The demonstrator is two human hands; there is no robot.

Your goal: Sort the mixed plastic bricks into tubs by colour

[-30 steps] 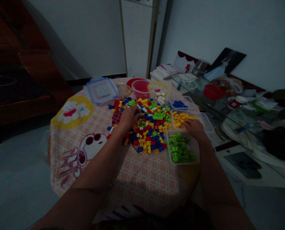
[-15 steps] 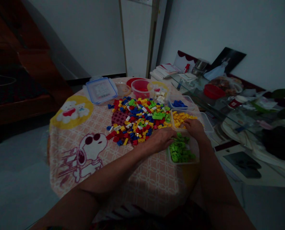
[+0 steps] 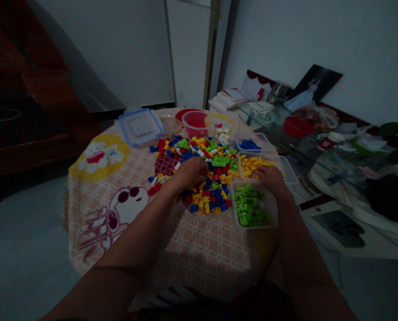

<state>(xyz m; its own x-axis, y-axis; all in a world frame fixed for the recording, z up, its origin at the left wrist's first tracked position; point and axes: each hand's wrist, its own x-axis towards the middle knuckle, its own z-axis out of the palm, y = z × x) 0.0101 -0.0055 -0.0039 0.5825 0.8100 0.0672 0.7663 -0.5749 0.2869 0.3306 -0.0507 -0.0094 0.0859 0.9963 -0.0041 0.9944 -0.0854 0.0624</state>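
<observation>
Multicoloured plastic bricks (image 3: 215, 187), long axes unaligned. Clear rectangular plastic boxes (image 3: 270, 201): green bricks (image 3: 250, 207), yellow bricks (image 3: 250, 167), blue bricks (image 3: 249, 145). Left hand (image 3: 191, 172), right hand (image 3: 271, 177): grasp indiscernible.

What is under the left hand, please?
Mixed-colour bricks lie around the left hand; whatever is directly beneath it is covered, so I cannot tell.

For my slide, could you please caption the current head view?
Left hand over mixed toy building bricks, right hand at yellow bricks in a clear container, green bricks in a second container.

Bricks (image 3: 215, 195) partly hidden, wooden furniture (image 3: 45, 98) cut off
</observation>
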